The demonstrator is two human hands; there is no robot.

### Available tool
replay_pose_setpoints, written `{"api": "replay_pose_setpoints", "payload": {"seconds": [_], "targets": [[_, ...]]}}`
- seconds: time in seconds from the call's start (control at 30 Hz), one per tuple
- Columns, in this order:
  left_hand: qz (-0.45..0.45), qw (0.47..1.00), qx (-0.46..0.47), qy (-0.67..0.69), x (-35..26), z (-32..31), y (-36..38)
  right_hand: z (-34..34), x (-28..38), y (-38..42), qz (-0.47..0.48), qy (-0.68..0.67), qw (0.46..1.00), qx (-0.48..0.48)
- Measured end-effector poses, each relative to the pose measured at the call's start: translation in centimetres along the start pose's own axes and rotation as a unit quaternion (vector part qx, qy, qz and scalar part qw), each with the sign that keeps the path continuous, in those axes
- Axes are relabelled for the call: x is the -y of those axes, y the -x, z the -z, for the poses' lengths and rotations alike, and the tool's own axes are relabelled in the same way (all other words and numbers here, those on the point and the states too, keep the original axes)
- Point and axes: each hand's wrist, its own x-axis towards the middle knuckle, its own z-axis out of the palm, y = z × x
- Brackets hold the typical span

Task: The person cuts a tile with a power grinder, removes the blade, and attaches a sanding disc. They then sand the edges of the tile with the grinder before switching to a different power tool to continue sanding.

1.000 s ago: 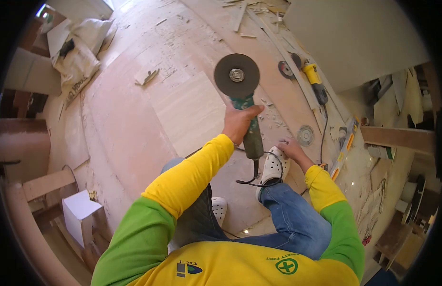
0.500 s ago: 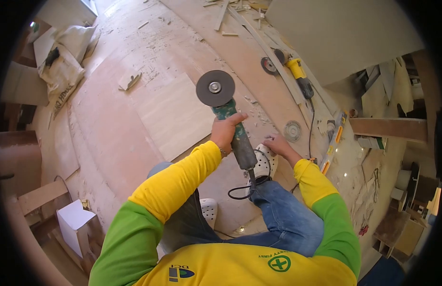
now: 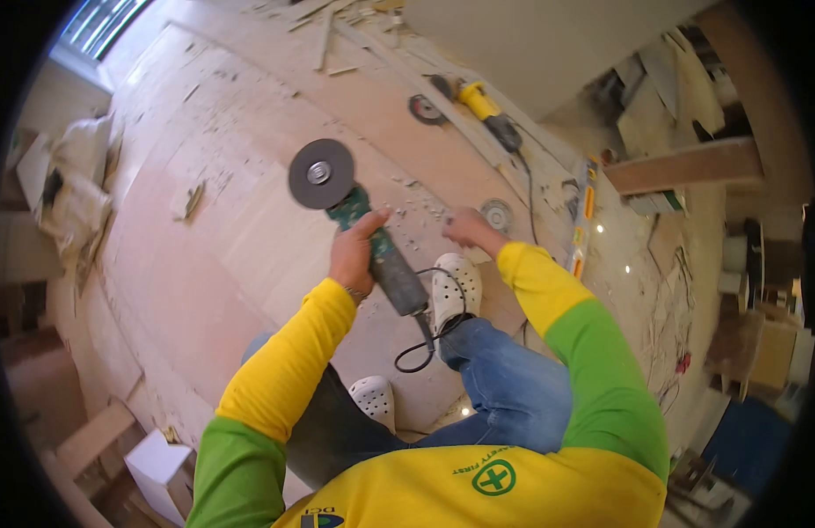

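Observation:
My left hand (image 3: 353,253) is wrapped around the body of a green angle grinder (image 3: 385,264), which points away from me with its dark disc (image 3: 321,173) facing up. From the grinder's rear end a black cord (image 3: 425,339) loops down beside my white perforated clog (image 3: 454,290). Ahead of that clog my right hand (image 3: 471,231) hovers with its fingers curled closed; whether anything small is in them is hidden. Just beyond it a round grey disc (image 3: 496,214) lies on the floor.
A yellow-and-black grinder (image 3: 488,110) lies ahead on the right, beside another disc (image 3: 426,109). A yellow spirit level (image 3: 586,216) rests along the right. Wood scraps (image 3: 324,40) and rubble litter the far floor; a pale sack (image 3: 77,180) stands at left.
My right hand has moved forward from beside the clog, toward the loose grey disc. The view has shifted right, and the held grinder now appears further left in it.

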Motion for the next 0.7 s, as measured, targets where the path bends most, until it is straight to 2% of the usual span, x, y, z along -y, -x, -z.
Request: {"api": "replay_pose_setpoints", "payload": {"seconds": [0.07, 0.13, 0.2, 0.3, 0.37, 0.6, 0.7], "targets": [[-0.017, 1.0, 0.022, -0.006, 0.2, 0.8, -0.5, 1.2, -0.5, -2.1, 0.05, 0.004, 0.986, -0.162], [-0.021, 0.999, 0.034, -0.016, -0.1, 1.2, 0.1, 3.8, 0.2, -4.2, 0.038, 0.001, 0.968, -0.248], [-0.022, 0.999, 0.033, -0.011, -0.5, 1.8, 0.7, 6.4, 0.7, -6.7, -0.018, -0.017, 0.969, -0.246], [-0.025, 1.0, 0.008, -0.009, -0.6, 3.3, 1.0, 8.6, 1.1, -10.6, -0.025, -0.047, 0.951, -0.303], [-0.017, 1.0, 0.006, -0.01, -0.5, 4.6, 0.8, 10.3, 2.2, -11.2, -0.011, -0.074, 0.914, -0.398], [-0.034, 0.997, -0.07, -0.03, -1.0, 7.1, 0.3, 13.3, 3.7, -14.4, -0.042, -0.095, 0.919, -0.38], [-0.029, 0.998, -0.059, -0.007, -1.0, 7.7, -0.4, 13.5, 3.4, -15.5, -0.038, -0.073, 0.925, -0.371]]}}
